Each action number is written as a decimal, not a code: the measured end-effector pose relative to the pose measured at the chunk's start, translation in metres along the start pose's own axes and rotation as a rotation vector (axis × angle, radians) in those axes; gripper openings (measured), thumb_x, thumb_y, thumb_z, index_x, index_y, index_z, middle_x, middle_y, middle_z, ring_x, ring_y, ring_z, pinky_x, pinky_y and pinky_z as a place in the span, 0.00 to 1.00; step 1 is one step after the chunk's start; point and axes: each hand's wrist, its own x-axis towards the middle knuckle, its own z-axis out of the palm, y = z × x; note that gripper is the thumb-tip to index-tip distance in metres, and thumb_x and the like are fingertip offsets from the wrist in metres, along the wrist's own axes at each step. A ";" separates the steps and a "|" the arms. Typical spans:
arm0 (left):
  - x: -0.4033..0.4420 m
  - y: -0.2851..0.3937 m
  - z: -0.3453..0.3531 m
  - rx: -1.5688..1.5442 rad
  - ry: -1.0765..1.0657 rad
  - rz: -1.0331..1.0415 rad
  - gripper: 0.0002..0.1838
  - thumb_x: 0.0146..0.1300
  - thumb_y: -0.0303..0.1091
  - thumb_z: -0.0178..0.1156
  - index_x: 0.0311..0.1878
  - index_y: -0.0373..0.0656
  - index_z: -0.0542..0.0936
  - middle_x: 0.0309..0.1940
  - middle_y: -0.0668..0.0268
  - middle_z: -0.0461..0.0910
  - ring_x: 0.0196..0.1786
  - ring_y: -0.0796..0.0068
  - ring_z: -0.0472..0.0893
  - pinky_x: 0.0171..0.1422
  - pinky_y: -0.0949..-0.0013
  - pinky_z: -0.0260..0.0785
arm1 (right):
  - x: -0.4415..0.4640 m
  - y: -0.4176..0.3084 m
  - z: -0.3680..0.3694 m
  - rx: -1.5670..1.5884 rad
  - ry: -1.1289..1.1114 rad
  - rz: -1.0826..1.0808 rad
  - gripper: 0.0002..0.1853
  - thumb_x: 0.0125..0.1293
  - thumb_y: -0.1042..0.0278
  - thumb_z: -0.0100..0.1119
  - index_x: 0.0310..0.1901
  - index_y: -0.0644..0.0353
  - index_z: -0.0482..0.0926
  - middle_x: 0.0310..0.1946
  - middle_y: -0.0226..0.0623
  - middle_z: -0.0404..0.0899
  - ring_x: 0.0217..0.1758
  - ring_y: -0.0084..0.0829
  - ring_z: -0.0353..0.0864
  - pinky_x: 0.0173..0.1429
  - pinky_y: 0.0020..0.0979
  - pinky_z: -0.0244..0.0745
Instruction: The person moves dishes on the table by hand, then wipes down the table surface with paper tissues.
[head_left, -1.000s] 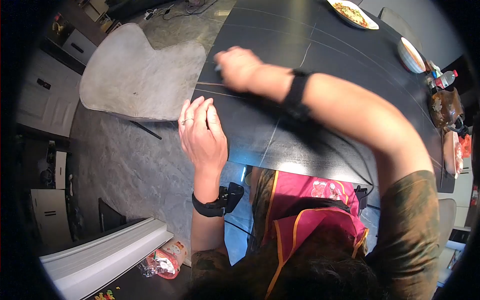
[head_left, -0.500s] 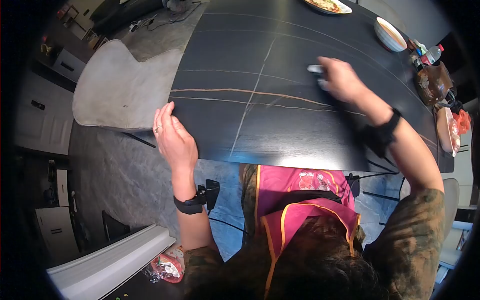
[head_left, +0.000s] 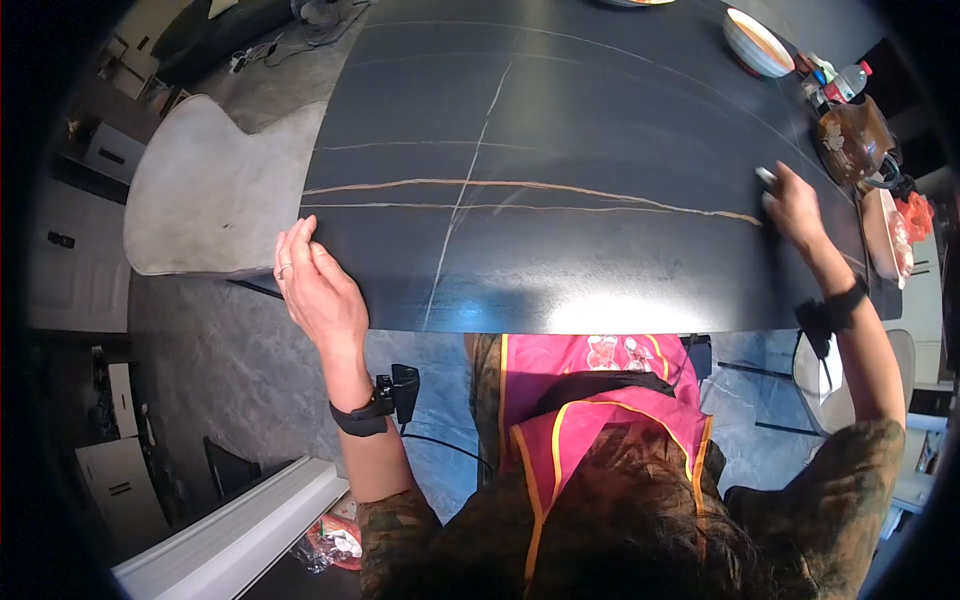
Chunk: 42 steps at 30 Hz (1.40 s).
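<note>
My right hand (head_left: 795, 205) is closed on a small white cloth-like item (head_left: 766, 176), only partly visible, over the right part of the dark table (head_left: 560, 110). White and brown lines run across the tabletop. At the table's left edge rests my left hand (head_left: 323, 290), its fingers lying flat and holding nothing, with a ring on one finger. Each wrist wears a black band with a device.
A bowl (head_left: 758, 43) and part of a plate (head_left: 637, 2) stand at the far side. Along the right are a bottle (head_left: 847, 83), a brown container (head_left: 856, 140) and a tray (head_left: 885, 235). A grey chair (head_left: 215, 190) adjoins the left edge.
My right hand has swept from the table's left side to its right side with the white item. My left hand stays at the left edge while the view has shifted.
</note>
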 end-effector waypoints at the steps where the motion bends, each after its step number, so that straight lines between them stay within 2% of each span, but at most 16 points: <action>1: 0.000 0.000 0.000 0.000 -0.007 -0.001 0.15 0.69 0.28 0.43 0.54 0.40 0.76 0.55 0.57 0.75 0.64 0.52 0.68 0.68 0.56 0.58 | 0.005 -0.036 0.003 -0.008 -0.037 -0.053 0.12 0.53 0.76 0.59 0.39 0.65 0.72 0.33 0.50 0.78 0.41 0.50 0.79 0.46 0.44 0.73; 5: 0.000 -0.001 -0.001 -0.014 0.009 0.009 0.15 0.68 0.25 0.44 0.54 0.40 0.76 0.55 0.56 0.75 0.64 0.51 0.68 0.68 0.56 0.58 | 0.012 -0.157 0.013 0.039 -0.172 -0.330 0.11 0.52 0.77 0.61 0.38 0.63 0.72 0.34 0.49 0.78 0.46 0.49 0.78 0.52 0.45 0.72; 7: -0.002 -0.002 -0.001 -0.038 0.019 0.021 0.16 0.69 0.26 0.43 0.55 0.40 0.75 0.56 0.56 0.75 0.65 0.51 0.68 0.69 0.56 0.57 | 0.012 -0.206 0.031 0.042 -0.207 -0.447 0.18 0.54 0.76 0.61 0.48 0.61 0.74 0.41 0.51 0.78 0.51 0.48 0.77 0.58 0.42 0.73; 9: -0.002 -0.004 0.000 -0.062 0.037 0.046 0.16 0.69 0.25 0.42 0.55 0.40 0.75 0.56 0.55 0.75 0.65 0.51 0.67 0.70 0.55 0.56 | 0.001 -0.263 0.034 0.077 -0.280 -0.557 0.20 0.54 0.72 0.63 0.50 0.60 0.74 0.43 0.51 0.78 0.53 0.47 0.76 0.60 0.42 0.72; 10: -0.003 -0.004 0.000 -0.077 0.046 0.061 0.16 0.69 0.25 0.42 0.55 0.39 0.75 0.56 0.55 0.75 0.65 0.51 0.67 0.70 0.55 0.56 | -0.006 -0.285 0.051 0.193 -0.134 -0.642 0.16 0.51 0.76 0.62 0.43 0.62 0.74 0.39 0.49 0.78 0.48 0.49 0.77 0.56 0.43 0.74; 12: -0.004 -0.003 0.000 -0.066 0.048 0.052 0.16 0.69 0.25 0.41 0.56 0.39 0.75 0.56 0.55 0.74 0.65 0.50 0.67 0.71 0.56 0.55 | -0.019 -0.335 0.060 0.212 -0.257 -0.710 0.19 0.50 0.73 0.64 0.46 0.62 0.75 0.40 0.50 0.78 0.51 0.48 0.77 0.58 0.42 0.73; 15: -0.004 -0.003 0.001 -0.042 0.037 0.040 0.17 0.70 0.25 0.40 0.57 0.40 0.74 0.57 0.56 0.74 0.66 0.50 0.65 0.72 0.56 0.54 | -0.057 -0.372 0.070 0.332 -0.264 -0.799 0.17 0.50 0.76 0.62 0.44 0.64 0.75 0.41 0.56 0.77 0.47 0.51 0.79 0.51 0.41 0.78; 18: -0.004 -0.005 0.002 -0.041 -0.011 0.001 0.17 0.69 0.25 0.42 0.58 0.43 0.74 0.59 0.57 0.72 0.69 0.51 0.63 0.73 0.55 0.53 | -0.082 -0.346 0.046 0.385 -0.348 -0.809 0.18 0.50 0.78 0.61 0.45 0.65 0.74 0.42 0.57 0.74 0.46 0.55 0.79 0.50 0.43 0.78; 20: -0.004 -0.006 0.001 -0.033 -0.035 -0.024 0.18 0.68 0.25 0.43 0.58 0.44 0.74 0.60 0.57 0.72 0.70 0.52 0.61 0.73 0.55 0.52 | -0.088 -0.311 0.038 0.374 -0.331 -0.769 0.18 0.49 0.81 0.59 0.45 0.63 0.74 0.40 0.54 0.75 0.46 0.54 0.78 0.52 0.42 0.77; 22: -0.004 -0.006 0.000 -0.013 -0.052 -0.029 0.18 0.69 0.26 0.42 0.58 0.44 0.74 0.60 0.58 0.71 0.70 0.51 0.61 0.74 0.55 0.51 | -0.076 -0.257 0.045 0.297 -0.122 -0.738 0.17 0.51 0.79 0.58 0.45 0.61 0.74 0.41 0.54 0.75 0.46 0.52 0.79 0.52 0.43 0.77; 26: -0.003 -0.008 -0.001 0.006 -0.085 -0.007 0.18 0.69 0.26 0.41 0.58 0.44 0.73 0.60 0.56 0.71 0.70 0.50 0.61 0.73 0.55 0.52 | -0.062 -0.131 0.011 0.119 -0.047 -0.403 0.15 0.48 0.83 0.55 0.40 0.63 0.73 0.35 0.49 0.77 0.43 0.51 0.78 0.48 0.44 0.74; 30: -0.003 -0.013 -0.001 0.013 -0.086 0.034 0.18 0.69 0.25 0.41 0.59 0.43 0.73 0.60 0.55 0.71 0.70 0.48 0.60 0.72 0.54 0.53 | -0.075 0.010 -0.004 0.031 0.047 -0.053 0.11 0.48 0.85 0.53 0.35 0.65 0.69 0.30 0.51 0.75 0.40 0.52 0.77 0.44 0.44 0.71; 33: -0.003 -0.019 0.001 0.015 -0.086 0.062 0.18 0.70 0.26 0.40 0.59 0.42 0.73 0.61 0.55 0.71 0.70 0.49 0.60 0.73 0.54 0.51 | -0.092 0.086 -0.015 0.044 0.099 0.063 0.08 0.51 0.84 0.53 0.33 0.66 0.69 0.28 0.51 0.75 0.37 0.51 0.78 0.40 0.42 0.72; 37: -0.003 -0.019 0.000 -0.001 -0.090 0.074 0.18 0.70 0.27 0.40 0.59 0.41 0.73 0.59 0.56 0.72 0.70 0.49 0.60 0.73 0.55 0.51 | -0.083 0.115 -0.032 0.136 -0.023 0.176 0.04 0.54 0.79 0.57 0.30 0.67 0.72 0.25 0.52 0.77 0.33 0.51 0.79 0.39 0.42 0.73; 40: -0.002 -0.016 -0.002 0.001 -0.111 0.059 0.18 0.70 0.27 0.40 0.59 0.41 0.73 0.59 0.57 0.73 0.70 0.50 0.61 0.73 0.55 0.52 | -0.065 0.094 -0.029 0.081 -0.043 0.128 0.07 0.53 0.78 0.59 0.33 0.66 0.73 0.29 0.53 0.78 0.36 0.51 0.80 0.42 0.43 0.73; 42: -0.002 -0.019 0.001 0.034 -0.110 0.071 0.18 0.69 0.27 0.41 0.59 0.41 0.73 0.58 0.56 0.74 0.70 0.50 0.61 0.72 0.55 0.53 | -0.052 0.057 -0.018 -0.070 0.001 -0.020 0.11 0.51 0.76 0.62 0.38 0.65 0.74 0.35 0.52 0.80 0.42 0.51 0.80 0.46 0.44 0.75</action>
